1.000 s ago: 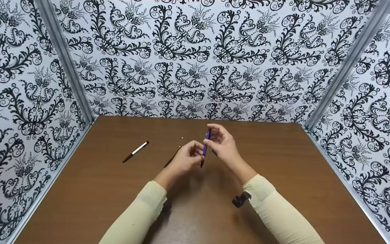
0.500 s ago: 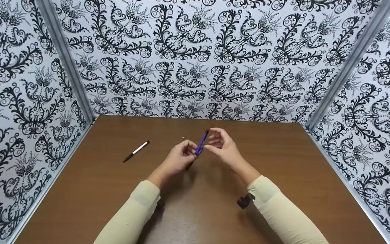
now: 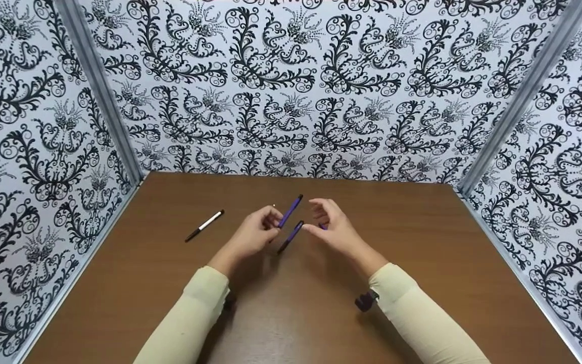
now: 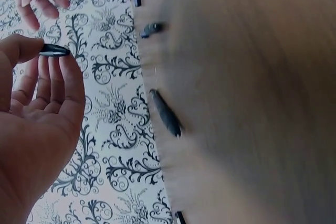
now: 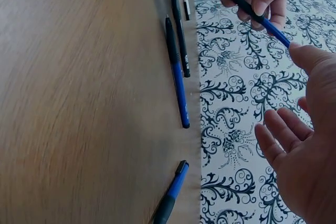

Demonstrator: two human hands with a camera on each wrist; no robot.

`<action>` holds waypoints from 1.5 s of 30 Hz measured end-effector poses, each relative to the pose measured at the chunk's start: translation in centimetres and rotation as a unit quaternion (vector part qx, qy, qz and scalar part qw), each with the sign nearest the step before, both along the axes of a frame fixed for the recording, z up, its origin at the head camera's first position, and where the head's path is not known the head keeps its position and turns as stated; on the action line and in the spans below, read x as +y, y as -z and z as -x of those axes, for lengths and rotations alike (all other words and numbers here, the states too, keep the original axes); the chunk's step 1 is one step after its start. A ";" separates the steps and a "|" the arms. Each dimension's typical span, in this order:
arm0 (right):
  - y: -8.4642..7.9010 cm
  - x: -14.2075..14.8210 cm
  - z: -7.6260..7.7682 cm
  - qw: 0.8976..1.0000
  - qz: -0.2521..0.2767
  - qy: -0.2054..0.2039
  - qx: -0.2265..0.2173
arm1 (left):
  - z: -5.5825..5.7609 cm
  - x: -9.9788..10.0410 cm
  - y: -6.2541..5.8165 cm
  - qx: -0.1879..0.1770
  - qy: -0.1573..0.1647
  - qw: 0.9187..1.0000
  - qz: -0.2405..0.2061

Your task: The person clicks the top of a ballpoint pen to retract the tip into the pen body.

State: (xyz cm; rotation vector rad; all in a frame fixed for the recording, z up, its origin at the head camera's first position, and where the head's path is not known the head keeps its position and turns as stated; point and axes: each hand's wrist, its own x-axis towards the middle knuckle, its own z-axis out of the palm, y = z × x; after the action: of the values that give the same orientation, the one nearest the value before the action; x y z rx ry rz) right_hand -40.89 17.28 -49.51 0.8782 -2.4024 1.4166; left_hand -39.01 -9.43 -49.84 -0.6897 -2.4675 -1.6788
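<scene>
Your left hand shifted leftward, blue pen pinched between thumb and fingers, above table. Your right hand loosely spread, holding nothing. Step seems pen transfer; next move probably calls for steady lowering.

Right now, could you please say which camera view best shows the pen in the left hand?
The right wrist view: the pen appears largest and lengthwise there, blue and black. The head view shows it smaller; the left wrist view, dark and foreshortened.
</scene>
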 end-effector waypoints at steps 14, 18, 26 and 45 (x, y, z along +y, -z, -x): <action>0.6 -0.5 0.1 0.999 -0.032 -0.015 0.010 | 0.0 -3.3 0.0 -0.013 -0.028 0.999 0.033; 0.6 -0.7 0.3 0.999 -0.042 -0.008 0.018 | 0.0 -4.0 -0.2 -0.017 -0.037 0.998 0.046; 0.9 -1.3 0.7 0.997 -0.069 -0.007 0.018 | 0.2 -5.5 -0.2 -0.005 -0.053 0.995 0.085; 1.6 -3.3 1.3 0.993 -0.104 -0.003 0.050 | 0.7 -9.2 0.9 -0.019 -0.088 0.980 0.179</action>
State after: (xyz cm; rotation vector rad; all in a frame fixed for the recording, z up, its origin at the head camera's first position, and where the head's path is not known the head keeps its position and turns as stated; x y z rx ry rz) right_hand -42.18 14.03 -51.16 0.9797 -2.5053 1.1096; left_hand -39.68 -18.65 -50.70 -0.4507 -2.7965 -1.2113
